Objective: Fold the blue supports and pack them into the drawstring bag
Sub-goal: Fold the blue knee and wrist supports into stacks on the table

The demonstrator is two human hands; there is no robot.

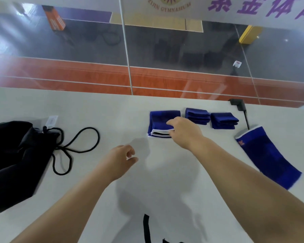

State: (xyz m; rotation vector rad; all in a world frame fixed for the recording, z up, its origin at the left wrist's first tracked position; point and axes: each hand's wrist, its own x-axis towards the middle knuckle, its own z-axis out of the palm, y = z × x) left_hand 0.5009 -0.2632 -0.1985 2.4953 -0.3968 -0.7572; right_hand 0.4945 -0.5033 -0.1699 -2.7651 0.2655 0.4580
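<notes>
Blue supports lie along the far right part of the white table [95, 106]: a folded support [162, 121] with white trim under the right hand [184, 132], then two smaller folded stacks, one [197, 116] just right of it and another [224, 120] further right, each close to the next. An unfolded support [268, 158] lies flat at the right edge, tilted, its near end close to the right forearm. It bears a small orange logo near its white cuff, too blurred to read.

The right hand rests on the folded support, fingers curled over its near white-trimmed edge; whether they pinch the cloth I cannot tell. The left hand [120, 159] hovers over bare table in the middle, fingers loosely curled and holding nothing.

The black drawstring bag [12, 158] sits at the left edge, its cord [77, 146] looping out toward the centre. Between cord and supports the white surface lies open. A white tag [51, 121] lies just beyond the bag's mouth. A black adapter [238, 104] with its cable sits at the far edge, beside the glass.

Beyond the glass, a banner [172, 4] reads "ZIJIN GYMNASIUM" with large purple characters to its right.
</notes>
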